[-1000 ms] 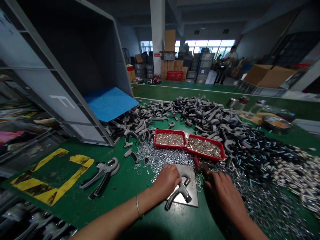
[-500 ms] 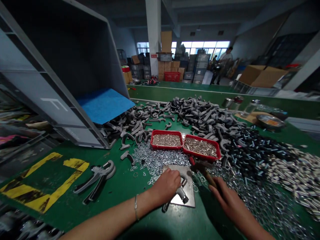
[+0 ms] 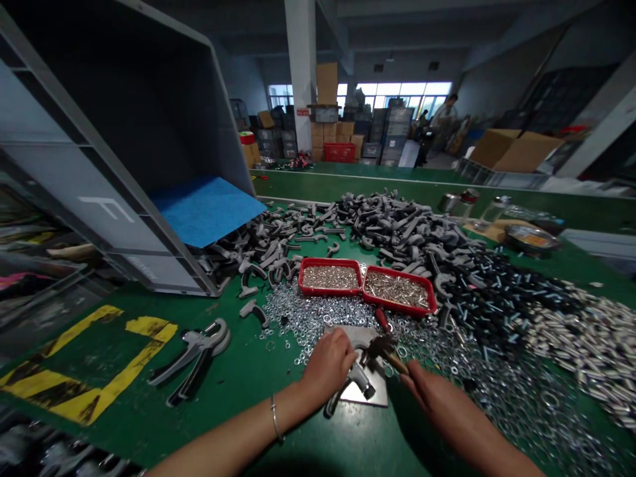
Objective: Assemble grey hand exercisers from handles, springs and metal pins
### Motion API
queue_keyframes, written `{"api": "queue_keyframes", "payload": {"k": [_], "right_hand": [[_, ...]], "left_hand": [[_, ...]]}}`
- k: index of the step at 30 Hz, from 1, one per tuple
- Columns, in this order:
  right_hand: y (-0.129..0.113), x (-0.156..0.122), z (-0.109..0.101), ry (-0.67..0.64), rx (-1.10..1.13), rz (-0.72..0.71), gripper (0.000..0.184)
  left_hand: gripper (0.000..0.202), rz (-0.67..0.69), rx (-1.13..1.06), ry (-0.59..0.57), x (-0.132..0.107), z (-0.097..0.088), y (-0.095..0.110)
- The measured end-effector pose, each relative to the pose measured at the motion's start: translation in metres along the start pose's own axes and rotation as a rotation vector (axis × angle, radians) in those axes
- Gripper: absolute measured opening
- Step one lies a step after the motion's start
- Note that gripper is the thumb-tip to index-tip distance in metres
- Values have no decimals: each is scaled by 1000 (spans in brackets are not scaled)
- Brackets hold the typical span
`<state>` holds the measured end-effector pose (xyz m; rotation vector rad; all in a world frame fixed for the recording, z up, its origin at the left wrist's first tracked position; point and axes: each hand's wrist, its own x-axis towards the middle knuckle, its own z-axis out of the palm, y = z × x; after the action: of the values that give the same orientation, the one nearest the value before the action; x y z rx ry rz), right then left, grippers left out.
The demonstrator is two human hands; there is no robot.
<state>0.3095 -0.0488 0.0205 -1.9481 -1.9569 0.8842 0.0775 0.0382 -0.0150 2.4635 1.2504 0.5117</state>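
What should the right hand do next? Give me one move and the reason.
Probably a light tap with the small hammer on the gray metal casting. The right hand holds the hammer with its head close to the casting, and the left hand grips the casting against the steel plate, so it looks steadied.

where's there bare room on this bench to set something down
Bare green mat lies between the gray clamps and the left hand, below the loose washers. More shows inside the yellow tape. Crowded: right of the steel plate and hammer, heaped with washers, black bolts and gray castings.
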Motion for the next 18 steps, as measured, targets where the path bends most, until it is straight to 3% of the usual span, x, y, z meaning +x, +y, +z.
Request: {"api": "queue_keyframes", "payload": {"k": [5,6,10,15,18], "right_hand": [[0,-5,1,11,113,-26,34],[-5,-8,-1,26,140,-26,35],[-31,-20,-3,80,169,-104,33],[-33,-6,4,-61,-62,-48,27],[-17,0,5,-104,125,-43,33]], "left_hand": [[16,298,184,-116,-3,-4,-3],[19,287,154,-113,-6,-5,-4],[99,50,6,3,-26,3,-4],[107,-52,-46,8,-40,18,-2],[105,-46,-57,6,-37,18,-1]]}}
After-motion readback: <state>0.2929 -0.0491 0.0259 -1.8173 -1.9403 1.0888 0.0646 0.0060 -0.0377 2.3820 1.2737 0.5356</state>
